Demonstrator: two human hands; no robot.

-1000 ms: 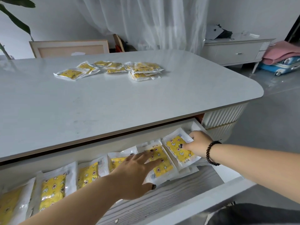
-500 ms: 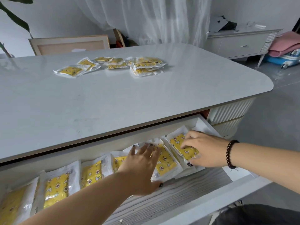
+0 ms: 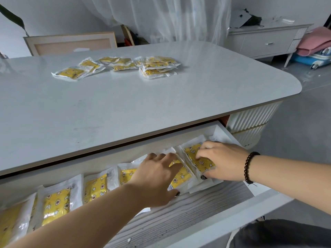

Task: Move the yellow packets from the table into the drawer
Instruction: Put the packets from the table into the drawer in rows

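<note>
The drawer [image 3: 179,221] stands pulled out under the white table [image 3: 125,108]. A row of yellow packets [image 3: 55,203] leans along its back wall. My left hand [image 3: 155,178] lies with spread fingers on one packet [image 3: 179,178] near the right of the row, thumb at its lower edge. My right hand [image 3: 222,160], with a bead bracelet at the wrist, pinches the rightmost packet [image 3: 192,153] between curled fingers and thumb. Several more yellow packets [image 3: 157,68] lie scattered and stacked at the far side of the table.
A framed board [image 3: 71,43] leans behind the table. At the back right stand a white sideboard [image 3: 265,42] and a blue suitcase [image 3: 311,58] with a pink blanket [image 3: 317,43] on it. A sheer curtain hangs behind.
My right hand has slid further over the rightmost packet and pressed it toward the row. My left hand has shifted slightly up and right on its packet. The view has moved closer.
</note>
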